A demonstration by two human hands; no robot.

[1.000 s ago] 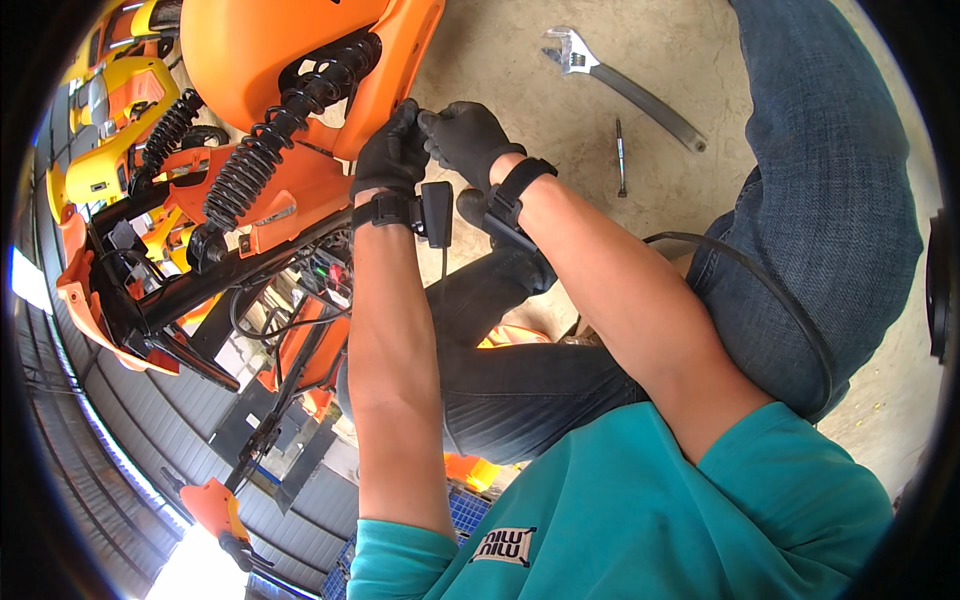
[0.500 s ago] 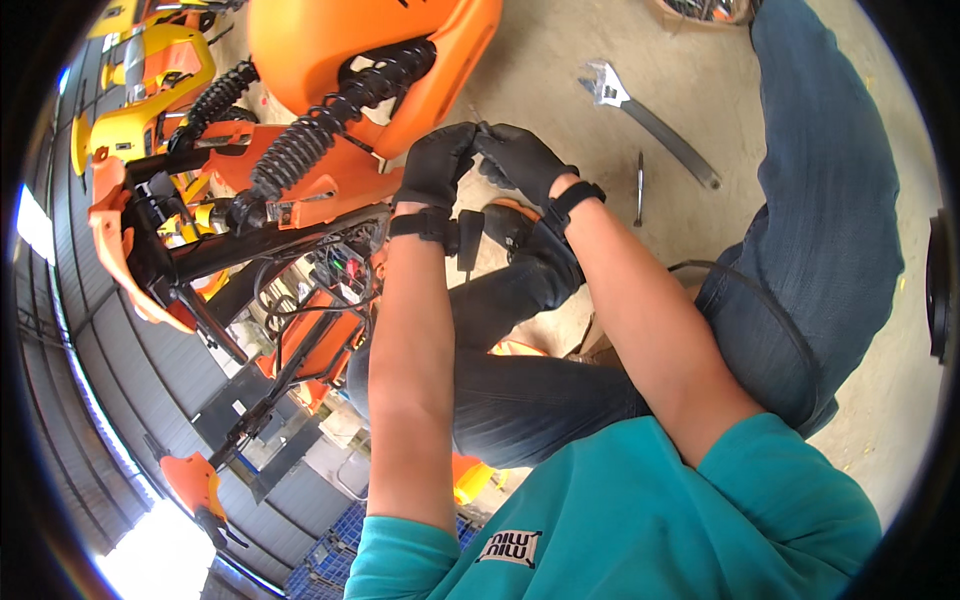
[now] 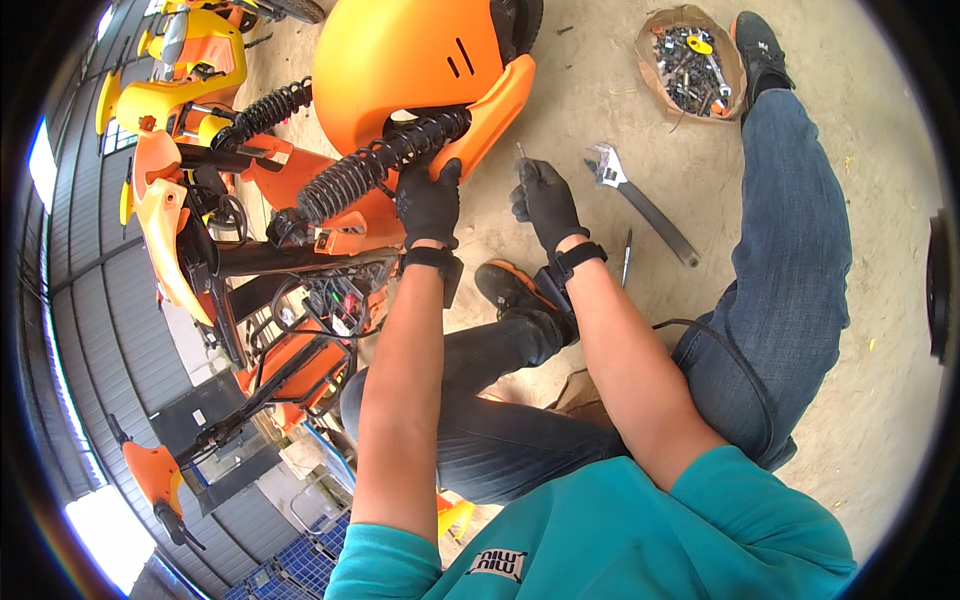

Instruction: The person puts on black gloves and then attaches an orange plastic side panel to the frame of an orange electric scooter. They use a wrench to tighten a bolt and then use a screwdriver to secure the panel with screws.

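Note:
Both my hands wear black gloves. My left hand (image 3: 428,203) is at the lower end of an orange fender panel (image 3: 492,112), thumb on its near side; the other fingers are partly hidden beside the black coil-spring shock absorber (image 3: 365,175). To the right, away from the vehicle, my right hand (image 3: 548,203) is closed in a pinch. A small thin metal rod-like piece (image 3: 520,150) sticks up from its fingertips; its exact kind is too small to make out. An adjustable wrench (image 3: 645,207) lies on the floor right of that hand, with a slim metal tool (image 3: 627,258) nearer me.
An orange vehicle body (image 3: 410,55) lies at the left, its wiring (image 3: 340,300) exposed. Farther right stands a bag (image 3: 648,75) of loose bolts and hardware. My jeans-clad legs (image 3: 770,240) flank the work, a black cable (image 3: 735,355) across one. Yellow vehicles (image 3: 180,105) stand behind.
My hands, together before, have come apart: the left has gone to the orange panel, the right holds the thin piece off to the right. The view has shifted, showing the bag of hardware fully.

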